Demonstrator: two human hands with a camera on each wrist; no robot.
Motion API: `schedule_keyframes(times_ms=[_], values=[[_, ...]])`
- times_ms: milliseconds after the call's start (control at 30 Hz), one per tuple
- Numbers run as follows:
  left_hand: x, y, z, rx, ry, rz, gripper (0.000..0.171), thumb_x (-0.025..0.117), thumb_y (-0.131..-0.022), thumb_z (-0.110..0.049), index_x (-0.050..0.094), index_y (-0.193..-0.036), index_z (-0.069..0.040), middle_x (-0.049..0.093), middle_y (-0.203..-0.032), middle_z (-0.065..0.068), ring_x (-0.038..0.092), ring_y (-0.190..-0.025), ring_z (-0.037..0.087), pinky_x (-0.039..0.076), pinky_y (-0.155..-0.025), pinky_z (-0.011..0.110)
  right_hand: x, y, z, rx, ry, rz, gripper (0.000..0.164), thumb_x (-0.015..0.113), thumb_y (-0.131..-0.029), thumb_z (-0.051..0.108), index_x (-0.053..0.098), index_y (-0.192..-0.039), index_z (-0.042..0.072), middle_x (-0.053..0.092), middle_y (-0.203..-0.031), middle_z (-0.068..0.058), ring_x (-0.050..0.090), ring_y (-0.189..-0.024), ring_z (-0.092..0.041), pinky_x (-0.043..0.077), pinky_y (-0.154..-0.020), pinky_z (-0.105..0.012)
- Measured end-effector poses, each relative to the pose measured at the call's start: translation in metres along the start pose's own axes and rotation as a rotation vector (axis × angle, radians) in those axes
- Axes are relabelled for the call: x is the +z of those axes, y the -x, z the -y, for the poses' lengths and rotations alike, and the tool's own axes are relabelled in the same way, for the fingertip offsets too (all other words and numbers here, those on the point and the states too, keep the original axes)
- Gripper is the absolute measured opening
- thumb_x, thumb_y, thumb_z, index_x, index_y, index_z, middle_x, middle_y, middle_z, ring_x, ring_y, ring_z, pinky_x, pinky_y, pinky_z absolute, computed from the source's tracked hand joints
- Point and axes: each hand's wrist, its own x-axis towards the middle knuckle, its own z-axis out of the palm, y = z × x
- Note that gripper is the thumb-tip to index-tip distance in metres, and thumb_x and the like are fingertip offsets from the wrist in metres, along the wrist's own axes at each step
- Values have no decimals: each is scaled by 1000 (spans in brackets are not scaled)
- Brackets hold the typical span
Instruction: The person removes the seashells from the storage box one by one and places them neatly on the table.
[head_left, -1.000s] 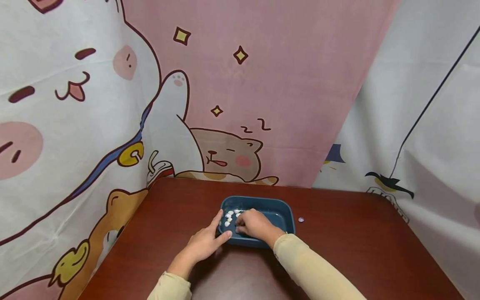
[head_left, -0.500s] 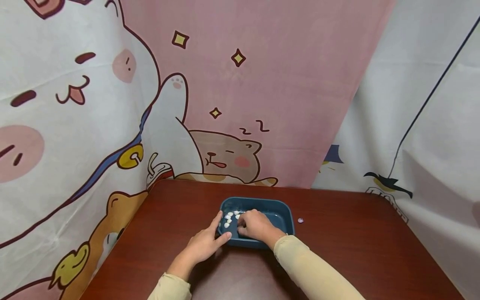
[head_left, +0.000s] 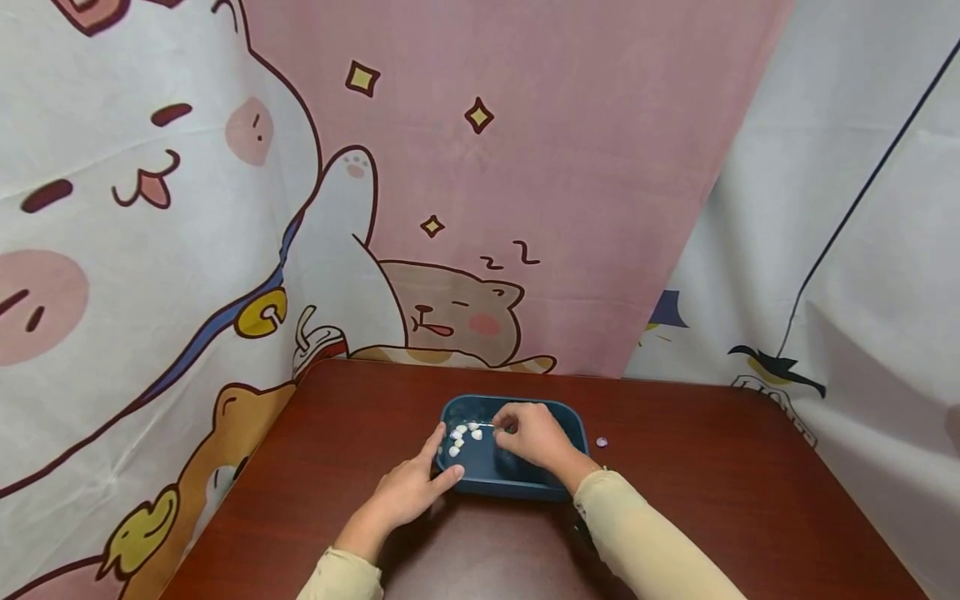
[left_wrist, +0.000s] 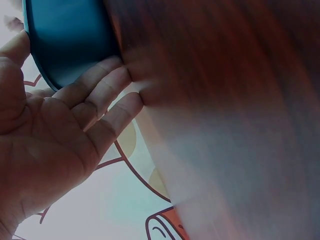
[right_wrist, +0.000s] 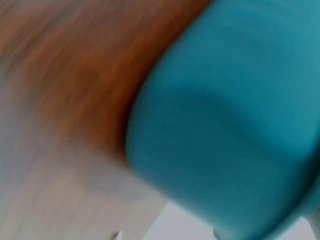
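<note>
A dark blue rectangular tub (head_left: 495,485) stands on the table. Several small white pebble-like pieces (head_left: 454,451) lie in its left end. My left hand (head_left: 405,487) touches that end, fingers along the outside and thumb at the near rim. In the left wrist view the left hand's fingers (left_wrist: 107,90) are nearly straight beside the tub wall (left_wrist: 75,40). My right hand (head_left: 528,429) is over the middle of the tub, its thumb and fingers curled toward each other. I cannot tell if anything is between its fingertips. In the right wrist view the tub (right_wrist: 225,125) is blurred.
A small pale purple piece (head_left: 602,442) lies on the table right of the tub. The reddish-brown wooden table (head_left: 360,417) ends at a cartoon-printed cloth (head_left: 570,208) at the back and sides.
My right hand has lifted from the tub's bottom and shifted right, uncovering a white piece at the left. My left hand stays at the tub's end.
</note>
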Motion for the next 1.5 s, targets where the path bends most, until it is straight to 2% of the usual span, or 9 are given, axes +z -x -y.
schedule_keyframes(times_ms=[167,333,467,767,1067,1133,1333,1500], values=[[0,1,0,9,-15,-18,90,61,-102,-64,24,-172,-22,58,-156,23,67,-128,45,51,-101,68,-26,17,-13,24,-29,-87,13,81,-94,18,83,-107,15,80,-100,5,69,-89,-9,60,-79,-33],[1,1,1,12,-23,-28,87,62,-103,-59,24,-172,-21,58,-156,22,68,-126,44,52,-99,68,-46,39,-31,81,-29,-137,10,83,-93,21,83,-104,19,79,-94,7,66,-83,-8,57,-74,-27],[1,1,0,15,-28,-30,86,63,-104,-58,24,-172,-21,59,-155,22,69,-125,45,52,-98,69,-61,57,-43,105,-18,-180,10,85,-93,22,82,-101,17,77,-88,7,63,-76,-7,55,-67,-23],[1,0,0,16,-34,-24,86,62,-104,-58,23,-172,-22,59,-155,22,69,-125,44,52,-98,68,-67,84,-66,138,25,-208,10,85,-92,19,82,-99,14,75,-84,7,61,-72,-2,52,-64,-22],[1,0,-1,16,-33,-19,88,61,-103,-61,23,-172,-22,60,-154,23,69,-124,44,52,-98,68,-66,86,-71,140,107,-257,11,86,-90,19,82,-98,13,76,-86,4,61,-73,-5,52,-64,-22],[1,0,-1,16,-34,-21,88,61,-103,-61,23,-172,-21,60,-154,23,69,-123,43,52,-98,68,-66,84,-67,112,126,-278,11,86,-90,18,82,-98,13,77,-87,4,62,-73,-5,52,-64,-22],[0,0,-3,12,-45,-26,87,62,-104,-59,24,-172,-21,61,-153,23,69,-124,44,51,-99,69,-58,63,-50,-34,179,-293,16,89,-88,21,84,-101,13,79,-94,1,69,-81,-11,59,-71,-31],[2,0,-4,18,-49,-22,86,62,-104,-57,24,-172,-20,61,-152,24,70,-123,44,52,-99,69,-46,41,-44,-51,259,-247,17,88,-88,24,84,-102,14,80,-94,2,71,-88,-17,61,-78,-42]])
